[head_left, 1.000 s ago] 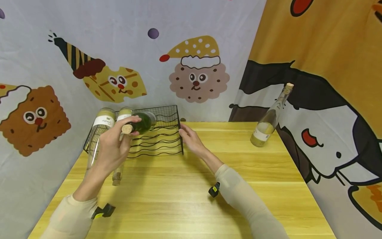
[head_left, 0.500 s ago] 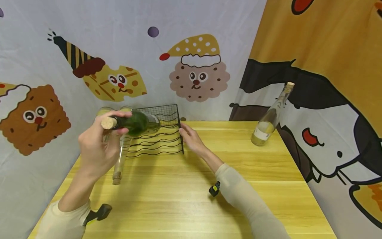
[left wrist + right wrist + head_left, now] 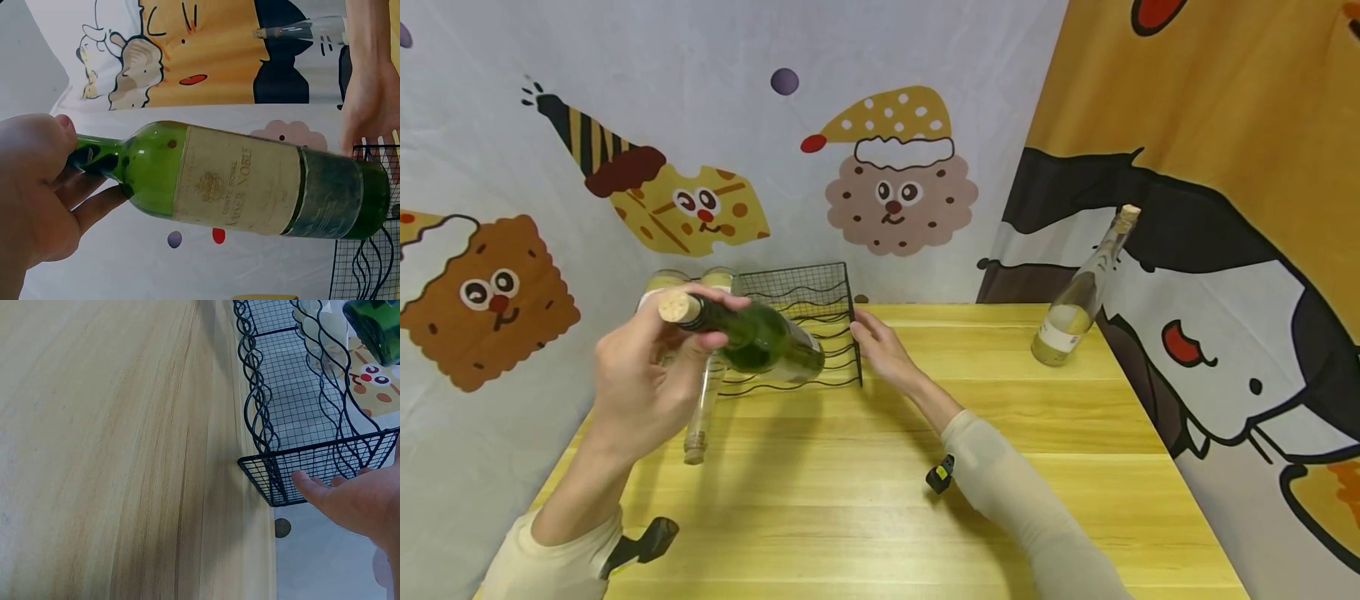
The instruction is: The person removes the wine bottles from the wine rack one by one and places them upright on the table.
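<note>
My left hand (image 3: 647,383) grips a green wine bottle (image 3: 767,337) by its neck, just behind the cork (image 3: 680,307). The bottle is tilted above the black wire wine rack (image 3: 790,385), its base pointing right and away. A cream label (image 3: 237,181) shows on it in the left wrist view. My right hand (image 3: 883,350) rests with extended fingers against the rack's right end panel (image 3: 325,462). Two clear corked bottles lie in the rack's left part; one clear bottle (image 3: 700,417) shows its neck toward me, and the other is mostly behind my left hand.
Another clear corked bottle (image 3: 1067,308) stands upright at the back right of the wooden table (image 3: 865,500). A printed cloth (image 3: 887,50) hangs directly behind the table and along its sides.
My left hand has moved left and toward me with the green bottle, then the bottle's base has swung right and nearer. My right hand stays at the rack's end.
</note>
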Tool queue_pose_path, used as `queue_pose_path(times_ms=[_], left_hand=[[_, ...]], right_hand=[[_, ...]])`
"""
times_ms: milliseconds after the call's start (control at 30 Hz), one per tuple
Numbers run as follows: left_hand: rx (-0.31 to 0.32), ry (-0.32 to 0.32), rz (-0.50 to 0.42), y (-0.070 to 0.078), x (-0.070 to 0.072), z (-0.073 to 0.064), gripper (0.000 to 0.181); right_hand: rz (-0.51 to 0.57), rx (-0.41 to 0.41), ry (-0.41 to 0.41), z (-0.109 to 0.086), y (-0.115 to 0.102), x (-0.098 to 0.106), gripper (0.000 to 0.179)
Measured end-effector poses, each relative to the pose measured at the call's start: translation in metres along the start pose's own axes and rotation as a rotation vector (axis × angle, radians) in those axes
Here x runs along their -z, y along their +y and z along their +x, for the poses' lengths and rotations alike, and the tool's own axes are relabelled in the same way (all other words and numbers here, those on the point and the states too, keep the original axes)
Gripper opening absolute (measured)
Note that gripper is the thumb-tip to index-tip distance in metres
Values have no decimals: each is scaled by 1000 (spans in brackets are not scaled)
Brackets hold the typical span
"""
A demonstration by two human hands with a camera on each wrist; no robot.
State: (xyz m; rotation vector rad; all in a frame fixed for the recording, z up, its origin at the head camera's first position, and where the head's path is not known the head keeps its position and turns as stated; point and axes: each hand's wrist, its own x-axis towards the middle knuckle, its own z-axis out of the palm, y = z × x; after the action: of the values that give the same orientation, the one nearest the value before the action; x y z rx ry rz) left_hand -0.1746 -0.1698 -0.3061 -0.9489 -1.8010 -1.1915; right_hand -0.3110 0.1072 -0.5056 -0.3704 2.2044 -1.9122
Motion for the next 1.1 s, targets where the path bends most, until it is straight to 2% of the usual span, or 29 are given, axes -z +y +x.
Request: queue_pose_path(times_ms=[200,400,567,667,733,833,967,1100], left_hand=[[85,-104,-77,6,-5,-4,44],[147,-209,-76,6,-12,-10,28],[201,-296,-68,5,-20,-14,36],[207,-320,-91,4,-24,-17,32],[178,-312,-118,2,-29,-19,23],[177,-323,-148,-1,-33,-22,22],[227,-371,-168,-4,-37,-26,27],[243,-402,-211,-7,-43,-29,29]], right_hand=[[-4,8,4,1,1,0,68],[-15,15,5,0,2,1,68],[-8,15,3,0,2,1,68],[-5,13,2,0,1,1,69],[-8,9,0,1,1,1,69],[-9,9,-1,1,1,1,69],[-5,11,4,1,1,1,68],[-2,18,11,2,0,0,67]])
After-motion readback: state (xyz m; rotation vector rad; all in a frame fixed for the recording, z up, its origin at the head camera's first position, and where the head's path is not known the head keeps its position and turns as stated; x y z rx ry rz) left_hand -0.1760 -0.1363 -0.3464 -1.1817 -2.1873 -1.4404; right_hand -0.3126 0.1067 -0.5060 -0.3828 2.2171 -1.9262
